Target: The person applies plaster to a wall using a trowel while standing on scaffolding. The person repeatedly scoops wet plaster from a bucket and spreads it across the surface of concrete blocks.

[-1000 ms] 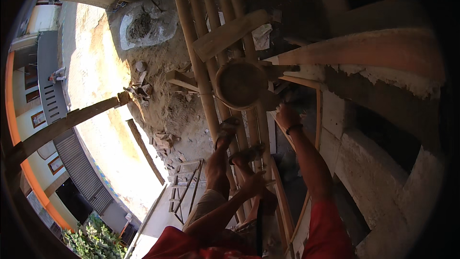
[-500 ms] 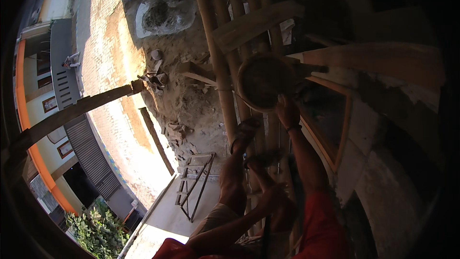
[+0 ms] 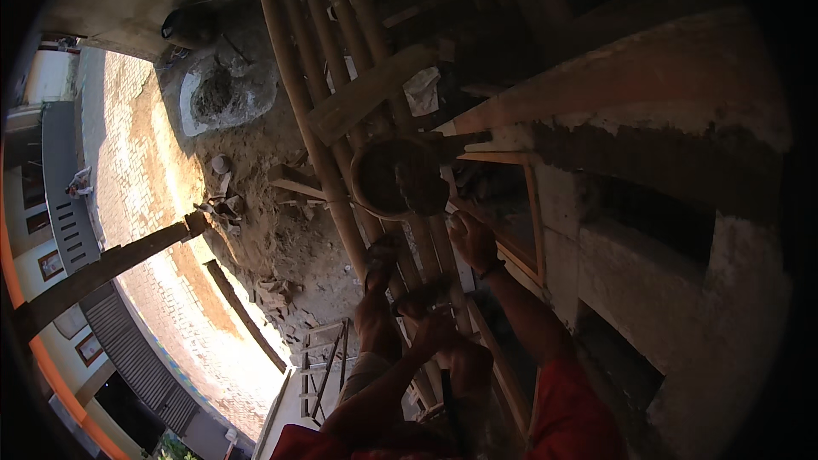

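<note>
My right hand [image 3: 473, 241] is closed at the near right side of a round bucket [image 3: 358, 192]. It grips what looks like a trowel, whose handle is mostly hidden by my fingers. A dark, wet lump of mortar [image 3: 422, 187] shows at the bucket's right rim, where the blade seems to be. The bucket stands on bamboo poles [image 3: 294, 77]. Lower down, my left hand [image 3: 434, 330] is by my bent knee, apart from the bucket; its fingers are too dark to make out.
My feet [image 3: 383, 260] rest on the bamboo poles, high above sandy ground. A wooden board [image 3: 371, 94] lies across the poles beyond the bucket. On the right are a wood-framed opening [image 3: 535, 221] and a rough masonry wall [image 3: 639, 268]. A wooden beam [image 3: 111, 268] crosses at left.
My view has swung, so the scene sits further left. My right hand has drawn back from the bucket's rim, and the mortar lump now shows at its right side. My left hand stays by the knee.
</note>
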Demonstrator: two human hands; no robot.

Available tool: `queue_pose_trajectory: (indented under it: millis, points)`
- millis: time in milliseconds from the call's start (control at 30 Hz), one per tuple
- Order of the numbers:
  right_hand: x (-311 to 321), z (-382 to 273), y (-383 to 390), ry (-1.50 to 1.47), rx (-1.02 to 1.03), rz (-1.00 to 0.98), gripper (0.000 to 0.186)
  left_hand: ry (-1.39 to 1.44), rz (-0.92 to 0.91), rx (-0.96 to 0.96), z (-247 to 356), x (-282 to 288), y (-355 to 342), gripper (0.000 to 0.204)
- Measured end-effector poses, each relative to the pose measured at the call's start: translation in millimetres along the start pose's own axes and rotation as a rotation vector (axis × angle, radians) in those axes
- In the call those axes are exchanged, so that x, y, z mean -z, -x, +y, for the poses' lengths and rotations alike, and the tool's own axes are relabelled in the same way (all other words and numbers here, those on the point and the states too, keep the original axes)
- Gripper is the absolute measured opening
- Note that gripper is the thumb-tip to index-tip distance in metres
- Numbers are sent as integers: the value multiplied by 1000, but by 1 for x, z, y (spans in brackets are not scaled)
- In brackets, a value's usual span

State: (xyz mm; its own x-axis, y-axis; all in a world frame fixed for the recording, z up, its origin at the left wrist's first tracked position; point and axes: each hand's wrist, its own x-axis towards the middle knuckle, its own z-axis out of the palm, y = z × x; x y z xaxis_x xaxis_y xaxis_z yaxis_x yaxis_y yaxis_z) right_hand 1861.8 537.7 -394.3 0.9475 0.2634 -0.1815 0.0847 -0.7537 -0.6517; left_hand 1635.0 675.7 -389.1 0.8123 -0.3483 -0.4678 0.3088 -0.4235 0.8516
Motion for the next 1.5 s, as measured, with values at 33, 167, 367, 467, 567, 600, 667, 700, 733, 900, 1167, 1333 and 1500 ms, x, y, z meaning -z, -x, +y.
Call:
queue_pose_trajectory:
  millis: [33,167,367,467,567,600,667,700,733,900,1167,1333,1500]
  points:
    - [22,-28,6,-51,9,10,43,83,69,42,-18,-4,5,30]
    - [196,-112,53,-19,-41,10,45,-374,38,-31,-24,-19,-9,38]
    - [458,-274,127,51,-171,-16,47,102,21,277,225,101,4,33]
    - [556,-344,158,110,-80,3,41,-65,16,-65,188,97,-22,35]
    - [628,-414,179,160,57,17,42,-58,49,-103,150,116,-53,36]
    - [645,-430,185,154,112,31,43,-84,55,-116,140,126,-55,37]
    - [675,-442,214,104,105,60,45,-39,12,-75,174,134,-40,37]
    - [687,-446,224,85,113,72,47,-11,3,-57,189,138,-33,37]
    - [695,-441,232,40,76,67,48,-109,28,-127,182,137,-32,38]
    - [726,-422,223,-17,-349,341,55,11,85,53,106,140,-53,43]
    - [785,-439,271,402,-302,877,52,-43,-41,256,143,138,-26,48]
    - [657,-354,209,25,-242,292,43,8,-38,228,161,110,-16,45]
    - [443,-247,117,-180,-341,-215,41,98,-52,310,145,68,17,36]
